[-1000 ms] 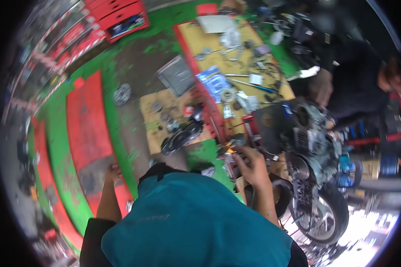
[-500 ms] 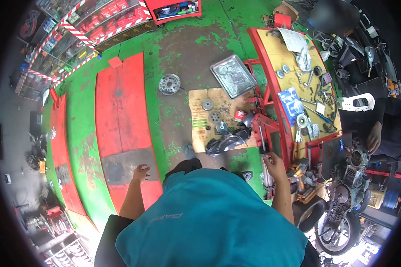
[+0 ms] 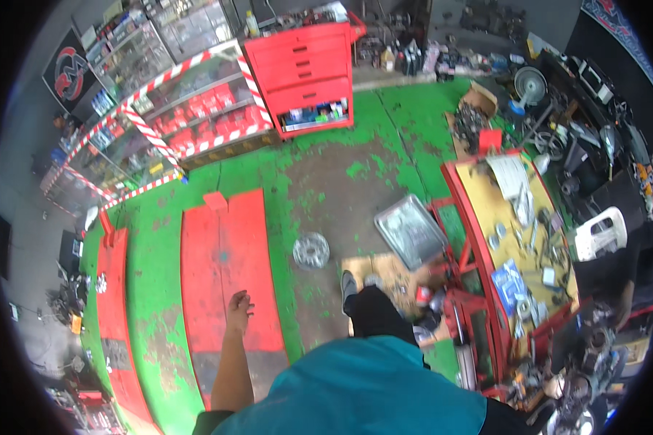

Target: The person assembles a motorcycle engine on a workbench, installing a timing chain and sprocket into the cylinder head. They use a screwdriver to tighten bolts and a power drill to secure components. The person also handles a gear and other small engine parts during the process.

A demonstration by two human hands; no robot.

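Observation:
My left hand [image 3: 240, 312] hangs above the red ramp panel [image 3: 225, 246], with its fingers loosely curled and apart and nothing in them. My right hand does not show; only a dark sleeve appears at the lower right. Ahead of me on the floor lies a round slotted metal disc [image 3: 311, 251]. A metal drip tray [image 3: 411, 232] sits near the red-framed workbench. One shoe [image 3: 349, 284] of mine is at the edge of a flattened cardboard sheet [image 3: 366, 267], where several small parts lie, partly hidden by my leg.
Tools and parts cover the yellow-topped workbench [image 3: 479, 190] on the right. Beyond it another person's hand [image 3: 624, 304] hangs near a partly stripped engine [image 3: 598, 344] and a white plastic chair [image 3: 601, 233]. A red tool cabinet [image 3: 301, 72] and a glass display case [image 3: 196, 119] stand at the back.
My view has tilted up, bringing the cabinet and back wall into sight. My body has moved forward with a leg out over the cardboard. My right hand has left the view.

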